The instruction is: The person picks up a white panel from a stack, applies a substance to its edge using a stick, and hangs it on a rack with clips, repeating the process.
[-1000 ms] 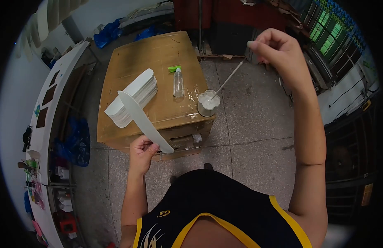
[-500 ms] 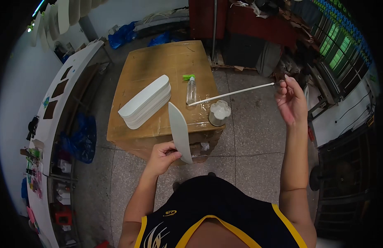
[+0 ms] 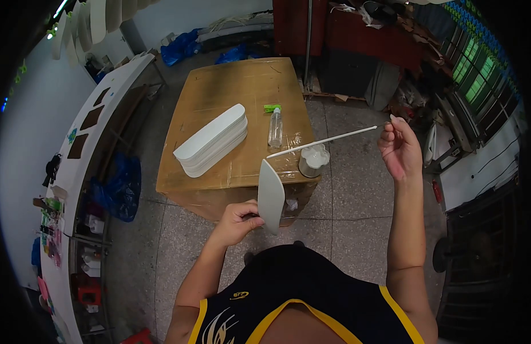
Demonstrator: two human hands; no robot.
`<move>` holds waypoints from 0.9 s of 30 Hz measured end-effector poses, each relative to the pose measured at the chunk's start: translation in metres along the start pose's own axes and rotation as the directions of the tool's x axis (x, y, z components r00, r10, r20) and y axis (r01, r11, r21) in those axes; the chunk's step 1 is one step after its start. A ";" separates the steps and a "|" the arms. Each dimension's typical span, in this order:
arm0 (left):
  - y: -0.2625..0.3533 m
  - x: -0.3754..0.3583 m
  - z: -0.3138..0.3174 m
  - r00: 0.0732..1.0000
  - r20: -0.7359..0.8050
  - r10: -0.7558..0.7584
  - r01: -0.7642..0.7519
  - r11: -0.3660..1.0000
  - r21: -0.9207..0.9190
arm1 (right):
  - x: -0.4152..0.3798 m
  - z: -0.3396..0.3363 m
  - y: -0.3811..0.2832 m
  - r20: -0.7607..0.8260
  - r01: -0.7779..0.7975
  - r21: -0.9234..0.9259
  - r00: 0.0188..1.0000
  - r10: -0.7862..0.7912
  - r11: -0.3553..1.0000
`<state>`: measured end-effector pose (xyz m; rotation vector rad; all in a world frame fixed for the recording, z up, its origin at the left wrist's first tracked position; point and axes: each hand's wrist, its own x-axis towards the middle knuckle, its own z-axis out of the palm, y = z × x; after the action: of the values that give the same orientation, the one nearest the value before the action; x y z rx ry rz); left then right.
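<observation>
My left hand [image 3: 236, 223] is closed on the lower edge of a thin, white oblong panel [image 3: 271, 198], which stands up in front of the cardboard box, thumb on the near face. The fingers of my right hand [image 3: 400, 146], out to the right, pinch a fine dark end of a long white rod [image 3: 328, 139]. The rod slants leftward past the scalloped white cup [image 3: 314, 159], its far tip close above the panel's top. A stack of similar white panels [image 3: 211, 140] lies on the cardboard box [image 3: 237, 86].
A clear bottle [image 3: 275, 131] stands on the box beside a small green item [image 3: 272, 108]. Along the left wall runs a long white table [image 3: 76, 178] with assorted things on it. Blue plastic bags [image 3: 125, 183] lie beneath. A red-brown cabinet [image 3: 357, 34] is at the back.
My left hand has carried the panel to the right and slightly down, bringing its top near the rod's tip. My right hand and the rod's held end have dropped a little. The view has shifted slightly.
</observation>
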<state>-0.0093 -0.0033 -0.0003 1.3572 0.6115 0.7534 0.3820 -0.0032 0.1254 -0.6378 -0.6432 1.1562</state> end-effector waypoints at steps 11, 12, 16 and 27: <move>0.007 0.000 0.005 1.000 0.017 0.001 -0.001 1.000 0.010 | -0.002 -0.004 0.005 -0.016 -0.017 0.002 1.000 0.017 1.000; 0.006 0.000 0.005 1.000 0.022 0.006 -0.006 1.000 0.014 | -0.002 -0.004 0.005 -0.015 -0.018 0.002 1.000 0.018 1.000; 0.004 0.001 0.006 0.999 0.034 0.024 -0.025 0.999 0.030 | -0.003 -0.006 0.006 -0.008 -0.024 0.005 1.000 0.025 1.000; 0.002 0.000 0.007 0.999 0.034 0.016 -0.017 1.000 0.023 | -0.009 -0.009 0.010 -0.005 -0.044 0.036 0.999 0.044 0.998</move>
<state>-0.0043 -0.0078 0.0022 1.3957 0.5844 0.7370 0.3803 -0.0097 0.1109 -0.6272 -0.6042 1.2042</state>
